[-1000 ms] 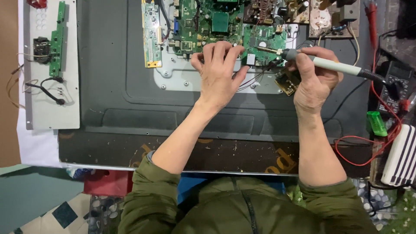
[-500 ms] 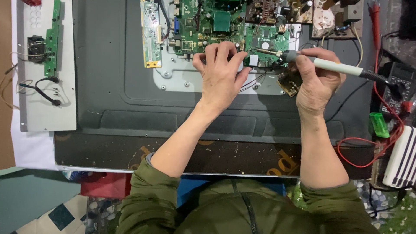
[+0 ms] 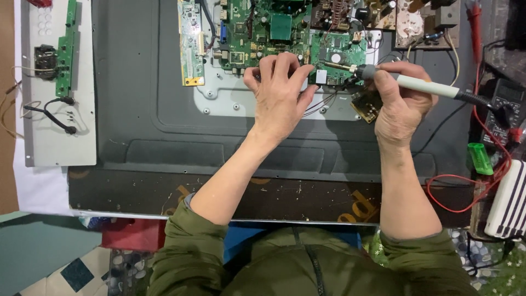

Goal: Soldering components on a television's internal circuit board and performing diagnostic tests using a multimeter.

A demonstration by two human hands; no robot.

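Dark and wide, the metal back panel of a flat screen (image 3: 164, 137) fills the workbench, its near edge a scuffed brown strip just above the person's olive-green sleeves. From those sleeves both forearms reach away over the panel.

Nearest on the right side, the right hand (image 3: 400, 107) is closed in a pen-like grip around a white-handled soldering iron (image 3: 422, 85), whose dark cord runs off to the right. The iron points left, and its metal tip rests on the green circuit board (image 3: 334, 57) just beyond and to the left of the knuckles. A small brown board (image 3: 366, 105) lies touching that hand's left side.

To the left, the left hand (image 3: 279, 96) lies open, palm down, fingers spread and fingertips pressing on the same green board, close to the iron's tip; thin red wires run under it.

Farther left, a grey metal plate (image 3: 57, 131) carries a narrow green strip board. At the right edge lie a green lighter (image 3: 480, 159) and red leads (image 3: 493, 175).
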